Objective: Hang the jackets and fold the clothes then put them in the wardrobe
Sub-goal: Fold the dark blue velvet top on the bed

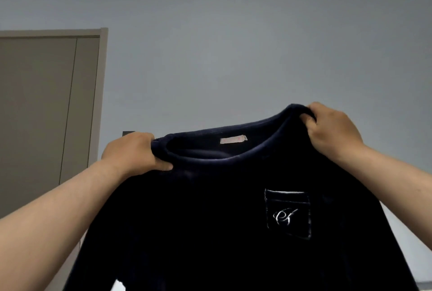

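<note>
A dark navy sweater (210, 220) hangs in the air in front of me, its front facing me. It has a chest pocket with a white embroidered mark (287, 214) and a pale label (233, 139) inside the neck. My left hand (134, 153) grips the left side of the collar. My right hand (332, 130) grips the right side of the collar, held a little higher. The lower part of the sweater runs out of the bottom of the view.
A grey-brown door or wardrobe panel with its frame (46, 115) stands at the left. A plain pale grey wall (233, 45) fills the background. A small dark object (128, 132) on the wall peeks out behind my left hand.
</note>
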The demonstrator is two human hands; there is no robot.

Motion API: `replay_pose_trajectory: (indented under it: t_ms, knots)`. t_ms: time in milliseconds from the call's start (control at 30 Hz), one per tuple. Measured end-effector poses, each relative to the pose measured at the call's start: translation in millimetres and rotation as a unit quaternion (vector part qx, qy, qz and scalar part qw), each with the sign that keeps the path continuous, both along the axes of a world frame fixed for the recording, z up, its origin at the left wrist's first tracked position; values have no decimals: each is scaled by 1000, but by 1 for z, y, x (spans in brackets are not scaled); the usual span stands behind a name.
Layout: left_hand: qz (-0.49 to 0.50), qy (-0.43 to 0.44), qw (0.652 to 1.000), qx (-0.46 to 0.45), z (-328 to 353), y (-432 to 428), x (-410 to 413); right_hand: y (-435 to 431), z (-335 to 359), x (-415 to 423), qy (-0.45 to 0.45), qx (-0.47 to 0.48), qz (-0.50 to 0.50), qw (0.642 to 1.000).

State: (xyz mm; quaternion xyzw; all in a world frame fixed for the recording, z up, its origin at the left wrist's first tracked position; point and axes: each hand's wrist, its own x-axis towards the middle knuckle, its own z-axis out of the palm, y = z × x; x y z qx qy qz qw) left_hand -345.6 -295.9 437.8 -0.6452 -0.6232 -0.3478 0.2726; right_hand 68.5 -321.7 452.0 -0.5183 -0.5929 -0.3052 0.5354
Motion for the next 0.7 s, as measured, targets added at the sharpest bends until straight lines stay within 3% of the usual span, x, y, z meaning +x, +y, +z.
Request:
replay_pose_trajectory:
  t_ms: [200, 467, 567, 700]
  knots:
    - [-187, -74, 979, -38, 9, -17, 0, -28, 17, 13, -12, -21, -48, 999]
    - [-242, -174, 949, 106, 12, -17, 20, -60, 16, 32, -4, -8, -40, 999]
    - [-216, -171, 959, 65, -23, 6, 34, -41, -14, 44, -6, -80, -70, 994]
    - [-223, -170, 959, -47, -106, 39, 65, -7, -104, 66, 19, -205, -85, 975]
